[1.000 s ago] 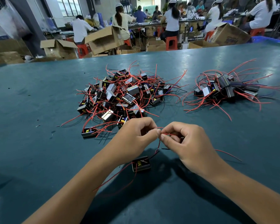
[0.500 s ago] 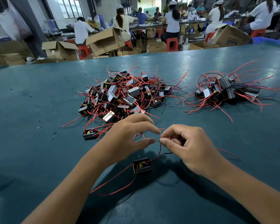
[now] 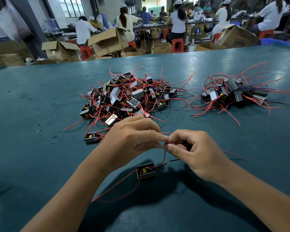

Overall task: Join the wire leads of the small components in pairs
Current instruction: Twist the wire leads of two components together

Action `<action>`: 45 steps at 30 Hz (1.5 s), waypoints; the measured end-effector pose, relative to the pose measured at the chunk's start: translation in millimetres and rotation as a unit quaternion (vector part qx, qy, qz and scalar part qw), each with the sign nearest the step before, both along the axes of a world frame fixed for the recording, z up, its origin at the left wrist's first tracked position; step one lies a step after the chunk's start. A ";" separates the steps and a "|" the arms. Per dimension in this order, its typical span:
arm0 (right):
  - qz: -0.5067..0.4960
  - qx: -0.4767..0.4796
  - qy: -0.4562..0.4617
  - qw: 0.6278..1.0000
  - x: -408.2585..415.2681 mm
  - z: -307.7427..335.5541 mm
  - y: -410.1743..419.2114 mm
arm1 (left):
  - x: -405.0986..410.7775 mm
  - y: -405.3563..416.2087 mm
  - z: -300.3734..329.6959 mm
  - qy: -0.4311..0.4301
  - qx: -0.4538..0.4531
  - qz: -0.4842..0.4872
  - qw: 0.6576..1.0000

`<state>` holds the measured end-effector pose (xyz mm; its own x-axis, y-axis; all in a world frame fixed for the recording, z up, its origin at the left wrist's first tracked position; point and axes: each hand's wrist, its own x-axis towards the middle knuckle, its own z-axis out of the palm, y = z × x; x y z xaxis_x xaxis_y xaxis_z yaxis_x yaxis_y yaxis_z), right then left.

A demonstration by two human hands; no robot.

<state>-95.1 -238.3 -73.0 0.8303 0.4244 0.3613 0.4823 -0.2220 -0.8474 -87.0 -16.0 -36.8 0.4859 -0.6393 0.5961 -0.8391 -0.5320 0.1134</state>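
Two hands pinch red leads together above a green surface (image 3: 32, 114).

Head view: the left hand (image 3: 132, 139) and right hand (image 3: 196, 151) meet fingertip to fingertip at centre, each with thumb and forefinger closed on the thin red leads (image 3: 172, 143). One lead drops from the pinch to a small black component (image 3: 146, 170) lying on the surface just near of the hands; more red wire trails from it to the near left. A big pile (image 3: 129, 96) of components lies just far of the hands, a smaller pile (image 3: 233, 92) well apart at far right.
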 end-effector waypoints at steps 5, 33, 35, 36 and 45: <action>0.004 0.004 0.001 1.000 0.2 0.5 0.0 | -0.8 0.2 -1.2 0.000 0.002 -0.007 1.000; -0.002 -0.026 -0.062 0.998 -7.5 6.2 2.8 | -9.8 -10.2 -6.7 0.284 -0.088 0.002 0.955; -0.010 -0.027 -0.066 0.997 -7.6 6.1 2.7 | -10.4 -12.2 -7.1 0.308 -0.095 0.014 0.947; -0.013 -0.026 -0.065 0.997 -7.3 5.9 2.6 | -10.7 -13.0 -7.3 0.317 -0.099 0.022 0.943; -0.025 -0.026 -0.051 0.998 -5.9 4.5 3.5 | -13.2 -11.9 -3.1 0.360 -0.117 0.026 0.925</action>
